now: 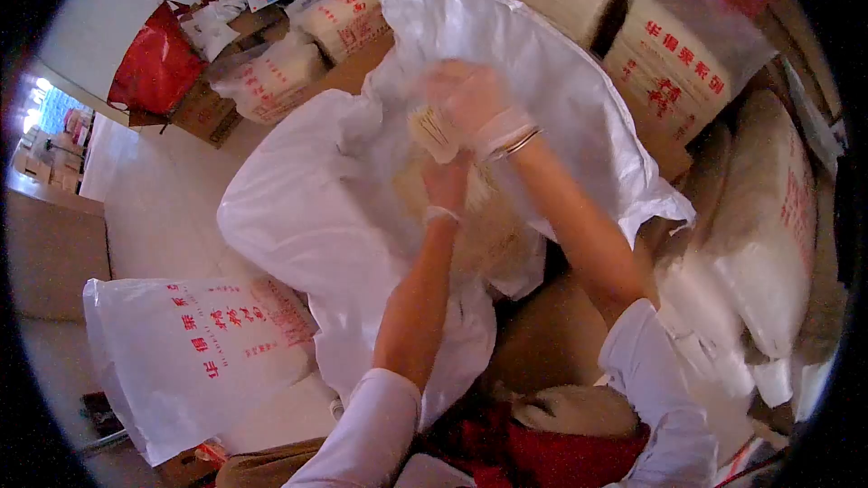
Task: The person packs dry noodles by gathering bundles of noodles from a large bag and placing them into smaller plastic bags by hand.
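My left hand [445, 183], in a thin clear glove, is closed round a bundle of pale dried noodles [434, 134], held upright over the open white sack [280, 190]. Just above and to the right of the bundle is my right hand [466, 98], also gloved, with a bangle at the wrist. Motion smears its fingers, so whether they grip the bundle does not show. More pale noodles [484, 217] lie inside the sack below my hands, partly hidden by my left forearm.
A white printed bag [203, 343] lies at the lower left. Filled clear bags [674, 63] stand at the upper right, with long plump bags [759, 235] below them. Smaller packs [271, 77], a red bag [158, 59] and cardboard boxes [203, 113] sit at the upper left.
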{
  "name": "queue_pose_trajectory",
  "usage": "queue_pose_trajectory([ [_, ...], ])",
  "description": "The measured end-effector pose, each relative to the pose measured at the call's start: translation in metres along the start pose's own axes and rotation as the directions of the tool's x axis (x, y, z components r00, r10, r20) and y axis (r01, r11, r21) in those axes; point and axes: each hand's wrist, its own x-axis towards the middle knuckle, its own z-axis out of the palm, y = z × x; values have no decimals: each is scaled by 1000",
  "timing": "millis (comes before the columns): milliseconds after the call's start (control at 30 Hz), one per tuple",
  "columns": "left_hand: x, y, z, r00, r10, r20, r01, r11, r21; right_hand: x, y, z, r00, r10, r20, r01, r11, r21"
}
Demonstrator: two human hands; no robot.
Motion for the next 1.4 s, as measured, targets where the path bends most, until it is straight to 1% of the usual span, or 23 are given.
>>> queue_pose_trajectory([
  [33, 0, 7, -5, 993, -108, 46, 116, 959, -260, 3, 8, -3, 999, 41, -1, -41, 995, 94],
  [67, 1, 12, -9, 972, -203, 117, 234, 837, -494, 2, 24, -14, 993, 85, -81, -75, 990, 123],
  [100, 4, 4, -11, 969, -215, 125, 248, 837, -487, 1, 38, -21, 978, 134, -158, -109, 982, 156],
  [133, 10, -9, -14, 953, -193, 232, 295, 760, -579, 1, 56, -12, 978, 147, -150, -123, 979, 163],
  [167, 14, -20, -19, 930, -158, 332, 348, 670, -656, 0, 79, 12, 965, 249, -76, -237, 961, 142],
  [200, 18, -19, -29, 926, -167, 339, 359, 673, -647, -5, 92, 34, 938, 348, -6, -345, 932, 112],
  [267, 24, -6, -49, 942, 53, 331, 149, 818, -555, -26, 99, 67, 923, 380, 58, -384, 915, 125],
  [333, 24, 8, -55, 942, 63, 330, 157, 785, -599, -39, 87, 69, 909, 399, 118, -413, 901, 133],
  [400, 26, 19, -59, 939, 73, 335, 167, 756, -633, -44, 73, 64, 958, 268, 102, -278, 779, 562],
  [433, 30, 24, -59, 951, 90, 297, 116, 786, -608, -47, 62, 65, 956, 278, 98, -283, 773, 568],
  [500, 34, 35, -60, 957, 111, 269, 68, 813, -579, -53, 49, 63, 959, 29, 282, -199, 778, 596],
  [567, 39, 53, -70, 930, -39, 365, 297, 666, -685, -60, 51, 62, 924, -104, 367, -165, 759, 630],
  [600, 43, 49, -73, 931, -41, 364, 295, 673, -678, -67, 55, 62, 916, -118, 383, -172, 749, 640],
  [633, 47, 44, -76, 956, 87, 281, 96, 810, -578, -72, 58, 63, 912, -116, 393, -182, 745, 641],
  [700, 57, 44, -80, 948, 230, 220, -114, 890, -441, -84, 66, 64, 915, -57, 399, -223, 753, 619],
  [767, 66, 51, -85, 956, -14, 293, 213, 719, -661, -89, 78, 64, 926, 27, 377, -260, 768, 585],
  [900, 81, 55, -81, 966, -52, 255, 220, 687, -692, -92, 99, 64, 930, 232, 285, -347, 809, 475],
  [933, 84, 60, -79, 973, -111, 203, 226, 639, -735, -91, 101, 65, 928, 276, 251, -364, 817, 447],
  [1000, 88, 67, -80, 976, -162, 145, 214, 590, -778, -89, 96, 67, 940, 305, 153, -342, 827, 446],
  [1100, 93, 70, -85, 989, -138, 51, 120, 554, -824, -87, 58, 66, 979, 202, 0, -170, 823, 543],
  [1200, 88, 71, -82, 978, -209, 19, 117, 466, -877, -81, 13, 71, 997, 73, -29, -45, 833, 552],
  [1300, 80, 77, -83, 985, -169, 31, 102, 429, -898, -76, 3, 82, 998, 57, 34, -66, 852, 520],
  [1400, 80, 85, -93, 962, -273, -9, 101, 384, -918, -83, 18, 85, 992, 105, 75, -129, 863, 489],
])
